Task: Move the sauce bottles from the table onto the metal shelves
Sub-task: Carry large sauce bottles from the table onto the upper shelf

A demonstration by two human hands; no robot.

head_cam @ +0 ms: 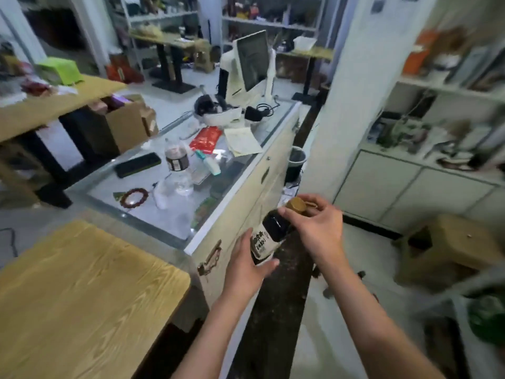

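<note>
A dark sauce bottle (269, 232) with a tan cap and a white label is held in the air between a glass-topped counter (237, 187) and the floor on its right. My right hand (314, 228) grips its neck just below the cap. Under the bottle's base, my left hand (247, 265) cups it with the thumb curled beneath. The bottle leans, cap up and to the right. A wooden table (82, 296) lies at the lower left with no bottles on the part I see. Blurred shelves (448, 88) stand at the right.
The counter holds a water bottle (177, 165), a black phone (138, 164), a red packet (205, 139), papers and a monitor (251, 64). A dark bin (295, 162) stands beyond it. A cardboard box (453, 242) sits on the floor at right. White cabinets (396, 192) line the right wall.
</note>
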